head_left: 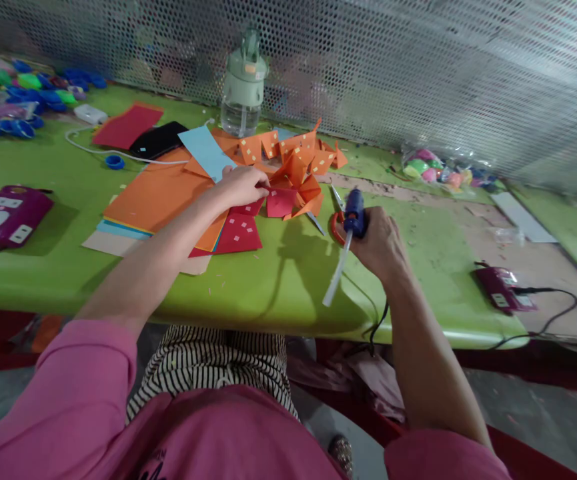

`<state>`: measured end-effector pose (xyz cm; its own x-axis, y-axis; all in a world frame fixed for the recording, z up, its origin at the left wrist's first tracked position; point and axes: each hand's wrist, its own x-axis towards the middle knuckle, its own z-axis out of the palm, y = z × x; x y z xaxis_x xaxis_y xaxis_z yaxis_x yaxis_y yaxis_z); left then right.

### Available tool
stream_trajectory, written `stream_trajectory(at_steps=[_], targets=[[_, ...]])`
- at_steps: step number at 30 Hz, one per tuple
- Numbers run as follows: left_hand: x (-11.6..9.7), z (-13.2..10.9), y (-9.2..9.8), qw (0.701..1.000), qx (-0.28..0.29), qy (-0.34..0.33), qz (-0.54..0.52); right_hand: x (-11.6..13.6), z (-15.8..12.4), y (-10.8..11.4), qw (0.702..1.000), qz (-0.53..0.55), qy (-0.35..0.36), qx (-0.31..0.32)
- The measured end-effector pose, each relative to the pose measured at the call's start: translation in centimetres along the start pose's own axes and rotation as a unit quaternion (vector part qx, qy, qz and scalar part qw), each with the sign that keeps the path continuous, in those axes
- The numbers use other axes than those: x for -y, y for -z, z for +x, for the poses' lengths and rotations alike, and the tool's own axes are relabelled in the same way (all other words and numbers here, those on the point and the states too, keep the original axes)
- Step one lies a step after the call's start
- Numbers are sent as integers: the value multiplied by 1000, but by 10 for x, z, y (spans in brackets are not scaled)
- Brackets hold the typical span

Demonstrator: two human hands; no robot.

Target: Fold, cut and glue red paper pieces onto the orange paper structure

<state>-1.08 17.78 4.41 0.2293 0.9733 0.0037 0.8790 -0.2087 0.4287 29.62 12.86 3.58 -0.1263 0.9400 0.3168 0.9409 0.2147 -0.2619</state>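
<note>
My right hand (381,243) is closed around a blue glue gun (354,212), whose white glue stick (336,275) sticks out toward me. My left hand (242,185) rests with curled fingers on a red paper piece (251,207) at the edge of a pile of folded orange paper pieces (301,163) dotted with small white squares. More red paper (241,235) lies just below that hand. Orange-handled scissors (337,223) lie under the glue gun's tip on the green table (268,280).
A stack of orange, blue and tan sheets (155,197) lies left of the pile. A green water bottle (243,83), a black phone (158,140), red sheet (127,125), colourful caps (13,93), two magenta boxes (5,217) (503,288), a bag of coloured items (435,167) and a mesh wall surround them.
</note>
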Motion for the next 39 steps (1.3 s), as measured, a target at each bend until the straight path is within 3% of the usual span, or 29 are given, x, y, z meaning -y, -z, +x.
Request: stream_trajectory(at_steps=[4,8,11,13,17,20,24,33,39], targets=[[-1,-2,0,1000,5,-8,-7,-45,6,0,995,-52,-65,48],[-3,-2,1,1000,9,-13,-12,-51,8,16,994,-64,-47,71],[-3,-1,1,1000,8,-8,-20,-16,8,32,996,-65,-4,55],[-4,-1,2,1000,9,-2,-24,22,8,29,995,-2,75,61],[-3,-3,2,1000,9,-1,-27,104,7,-10,968,109,146,173],[-3,-5,1,999,0,-11,-31,140,10,-40,965,98,130,204],[-2,-5,-1,999,2,-16,-34,151,15,-53,965,57,110,231],[-1,-4,-3,999,2,-20,-49,157,21,-54,955,23,81,284],[0,-5,-2,998,4,-23,-50,153,17,-52,956,27,74,282]])
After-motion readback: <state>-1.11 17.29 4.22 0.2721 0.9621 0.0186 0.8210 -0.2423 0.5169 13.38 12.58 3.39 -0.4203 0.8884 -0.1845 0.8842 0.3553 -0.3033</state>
